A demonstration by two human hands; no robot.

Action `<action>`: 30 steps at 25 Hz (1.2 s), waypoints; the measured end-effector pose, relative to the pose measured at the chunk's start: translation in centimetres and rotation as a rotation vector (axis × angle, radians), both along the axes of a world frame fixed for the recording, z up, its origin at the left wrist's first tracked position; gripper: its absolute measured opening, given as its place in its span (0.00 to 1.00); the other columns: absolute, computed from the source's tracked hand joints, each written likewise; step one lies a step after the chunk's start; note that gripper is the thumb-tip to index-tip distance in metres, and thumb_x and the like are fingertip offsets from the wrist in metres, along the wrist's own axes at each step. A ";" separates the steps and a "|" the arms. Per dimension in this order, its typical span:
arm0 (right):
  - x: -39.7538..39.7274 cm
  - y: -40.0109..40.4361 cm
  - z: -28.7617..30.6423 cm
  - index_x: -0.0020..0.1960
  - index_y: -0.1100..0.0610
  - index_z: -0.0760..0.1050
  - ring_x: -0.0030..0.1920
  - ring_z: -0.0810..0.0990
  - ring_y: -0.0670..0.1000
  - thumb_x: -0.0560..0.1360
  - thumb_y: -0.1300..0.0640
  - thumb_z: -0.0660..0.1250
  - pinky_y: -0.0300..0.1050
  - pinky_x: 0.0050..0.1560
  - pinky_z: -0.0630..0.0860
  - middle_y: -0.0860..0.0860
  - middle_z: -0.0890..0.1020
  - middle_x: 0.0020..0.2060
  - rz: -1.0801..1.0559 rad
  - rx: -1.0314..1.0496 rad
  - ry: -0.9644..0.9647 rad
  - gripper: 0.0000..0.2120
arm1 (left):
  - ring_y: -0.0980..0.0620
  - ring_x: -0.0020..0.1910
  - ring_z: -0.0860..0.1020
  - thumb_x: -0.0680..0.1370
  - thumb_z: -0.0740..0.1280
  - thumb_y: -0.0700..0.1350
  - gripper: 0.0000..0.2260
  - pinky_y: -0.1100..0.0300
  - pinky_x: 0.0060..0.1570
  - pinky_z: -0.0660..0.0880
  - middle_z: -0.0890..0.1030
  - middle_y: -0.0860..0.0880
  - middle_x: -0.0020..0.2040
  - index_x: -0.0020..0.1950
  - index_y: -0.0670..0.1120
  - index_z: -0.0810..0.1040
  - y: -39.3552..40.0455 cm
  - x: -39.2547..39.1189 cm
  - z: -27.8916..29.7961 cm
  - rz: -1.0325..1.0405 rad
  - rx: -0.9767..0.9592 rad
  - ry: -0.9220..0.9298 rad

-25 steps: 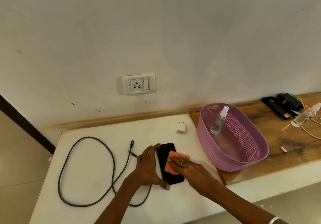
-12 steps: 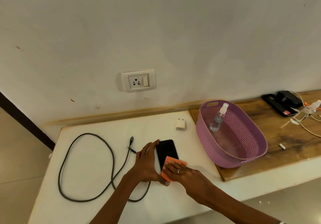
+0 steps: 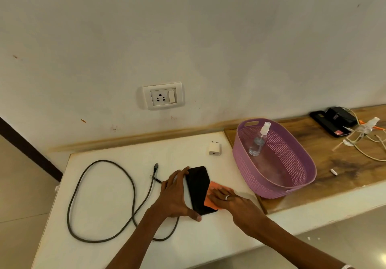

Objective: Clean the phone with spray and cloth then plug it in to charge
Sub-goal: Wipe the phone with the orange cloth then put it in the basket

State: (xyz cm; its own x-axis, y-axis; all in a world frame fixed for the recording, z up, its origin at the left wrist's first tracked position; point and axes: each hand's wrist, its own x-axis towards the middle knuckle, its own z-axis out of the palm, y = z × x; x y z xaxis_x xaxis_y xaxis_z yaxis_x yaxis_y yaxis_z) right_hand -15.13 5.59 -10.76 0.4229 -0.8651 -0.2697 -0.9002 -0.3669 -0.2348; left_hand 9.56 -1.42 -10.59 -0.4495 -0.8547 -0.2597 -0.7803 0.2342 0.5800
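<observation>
Phone flat on white counter, near front edge. Left hand braces its left side, fingers straight, thumb at near corner. Right hand presses orange cloth on right half w/ flat fingers. Advice: keep brace firm, light even strokes lengthwise, cover far end too, avoid pushing phone off edge. Cable, adapter wait nearby.

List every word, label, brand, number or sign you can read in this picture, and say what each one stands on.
No text can be read anywhere.
Red label on the black case at the far right: too small and blurred to read.
Black box behind it: a pale mark, unreadable.
Phone, spray bottle, white adapter, wall socket: no lettering shows.
</observation>
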 end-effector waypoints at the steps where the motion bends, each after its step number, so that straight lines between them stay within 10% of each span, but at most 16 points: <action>1: 0.1 0.4 -0.3 0.77 0.48 0.42 0.78 0.47 0.52 0.78 0.69 0.58 0.46 0.75 0.55 0.46 0.45 0.78 0.015 0.027 0.020 0.38 | 0.50 0.78 0.52 0.50 0.77 0.71 0.67 0.48 0.77 0.52 0.51 0.53 0.78 0.77 0.57 0.40 0.1 0.0 0.0 0.003 -0.002 0.007; 14: 2.8 0.5 -2.1 0.76 0.45 0.37 0.78 0.39 0.50 0.82 0.46 0.52 0.51 0.76 0.39 0.41 0.38 0.76 0.174 0.254 0.072 0.31 | 0.50 0.79 0.51 0.47 0.78 0.71 0.68 0.46 0.77 0.51 0.51 0.55 0.78 0.76 0.62 0.39 0.0 0.3 -0.2 0.022 0.003 0.066; 19: 1.4 0.8 -0.3 0.76 0.42 0.51 0.75 0.45 0.43 0.78 0.66 0.62 0.40 0.74 0.48 0.43 0.48 0.78 0.170 0.121 -0.060 0.35 | 0.49 0.79 0.49 0.48 0.78 0.70 0.68 0.45 0.77 0.49 0.50 0.54 0.79 0.77 0.61 0.38 -0.2 0.1 -0.4 -0.001 0.003 0.053; 30: 4.6 -5.6 1.8 0.75 0.49 0.61 0.77 0.52 0.44 0.78 0.64 0.62 0.40 0.76 0.53 0.45 0.58 0.77 0.100 -0.019 -0.195 0.28 | 0.49 0.79 0.47 0.48 0.76 0.73 0.69 0.48 0.76 0.47 0.47 0.55 0.78 0.77 0.57 0.36 -0.2 0.1 -0.6 -0.051 -0.042 0.016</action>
